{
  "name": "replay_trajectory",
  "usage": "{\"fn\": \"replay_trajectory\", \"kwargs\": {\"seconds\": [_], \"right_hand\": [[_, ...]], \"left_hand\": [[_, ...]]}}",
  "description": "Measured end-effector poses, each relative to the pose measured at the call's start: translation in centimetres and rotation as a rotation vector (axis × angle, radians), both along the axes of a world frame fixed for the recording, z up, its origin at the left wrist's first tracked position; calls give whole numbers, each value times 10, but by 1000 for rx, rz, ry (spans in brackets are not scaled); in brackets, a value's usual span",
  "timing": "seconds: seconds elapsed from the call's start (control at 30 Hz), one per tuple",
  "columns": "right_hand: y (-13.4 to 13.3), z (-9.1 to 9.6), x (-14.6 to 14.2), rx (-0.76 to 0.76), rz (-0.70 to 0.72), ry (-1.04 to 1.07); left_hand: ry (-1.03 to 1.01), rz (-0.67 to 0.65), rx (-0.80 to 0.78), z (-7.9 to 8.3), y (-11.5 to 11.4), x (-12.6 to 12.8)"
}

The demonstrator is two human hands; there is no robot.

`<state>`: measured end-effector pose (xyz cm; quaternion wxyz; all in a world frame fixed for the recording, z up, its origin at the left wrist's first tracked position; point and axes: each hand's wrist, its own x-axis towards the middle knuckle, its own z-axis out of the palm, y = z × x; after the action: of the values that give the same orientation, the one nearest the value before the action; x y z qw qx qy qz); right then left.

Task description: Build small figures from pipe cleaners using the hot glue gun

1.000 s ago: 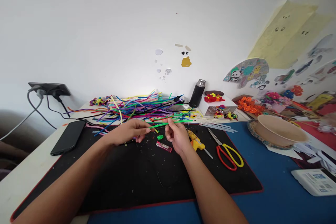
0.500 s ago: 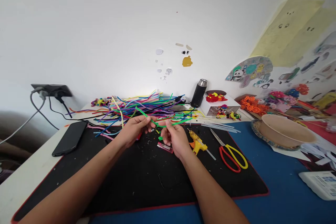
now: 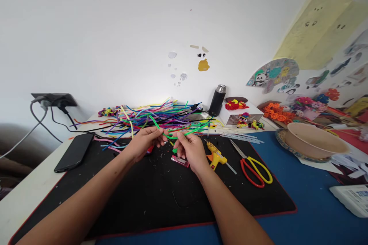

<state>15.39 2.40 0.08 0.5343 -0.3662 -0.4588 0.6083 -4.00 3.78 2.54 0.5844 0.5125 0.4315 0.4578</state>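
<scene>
Both my hands meet over the far part of a black mat (image 3: pixel 161 195). My left hand (image 3: pixel 145 141) and my right hand (image 3: pixel 188 147) each pinch a green pipe cleaner (image 3: pixel 170 136), which sags in a V between them, its ends sticking up to left and right. Just behind lies a heap of pipe cleaners (image 3: pixel 155 116) in many colours. Under my right hand, on the mat, rest a pink lighter (image 3: pixel 179 160) and a small green scrap.
A yellow glue gun (image 3: pixel 216 155) and red-and-yellow scissors (image 3: pixel 254 166) lie right of my hands. A black phone (image 3: pixel 74 152) sits at the mat's left edge, cables behind it. A black flask (image 3: pixel 217 100), craft figures and a tan bowl (image 3: pixel 316 143) stand to the right.
The green pipe cleaner was nearly straight; it is now bent into a V between my hands. My hands have drawn closer together.
</scene>
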Motion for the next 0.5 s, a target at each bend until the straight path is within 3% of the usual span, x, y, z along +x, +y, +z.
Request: {"fn": "replay_trajectory", "kwargs": {"seconds": [0.23,0.5], "right_hand": [[-1,-1,2,84,-62,-184],[-4,-9,-2,117,125,-392]], "left_hand": [[279,-162,96,5,-6,5],[427,-53,198,15,-7,-5]]}}
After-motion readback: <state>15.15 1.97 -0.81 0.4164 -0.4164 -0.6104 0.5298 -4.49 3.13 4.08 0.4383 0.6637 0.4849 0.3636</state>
